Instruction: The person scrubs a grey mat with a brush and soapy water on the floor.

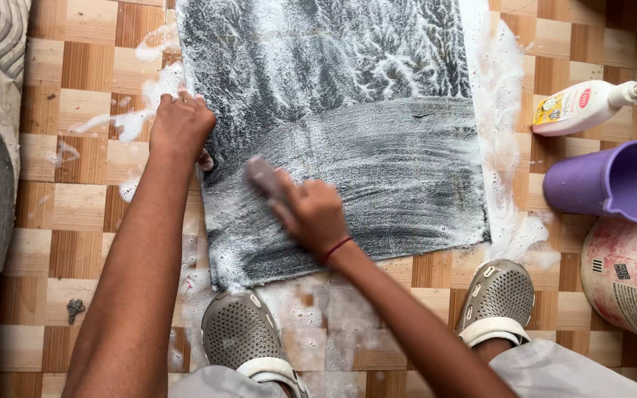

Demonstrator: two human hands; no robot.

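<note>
The right hand (311,210) clenches a brush (261,175) on the soapy grey cloth (363,147); beside it, the left hand (180,125) presses flat on the cloth's edge.

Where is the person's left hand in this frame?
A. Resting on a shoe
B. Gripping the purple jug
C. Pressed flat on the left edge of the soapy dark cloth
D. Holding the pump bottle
C: the left hand lies palm down on the left edge of the dark cloth, while the right hand grips a brush.

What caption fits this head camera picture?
Right hand scrubs a soapy dark cloth with a brush while left hand pins its edge.
</note>
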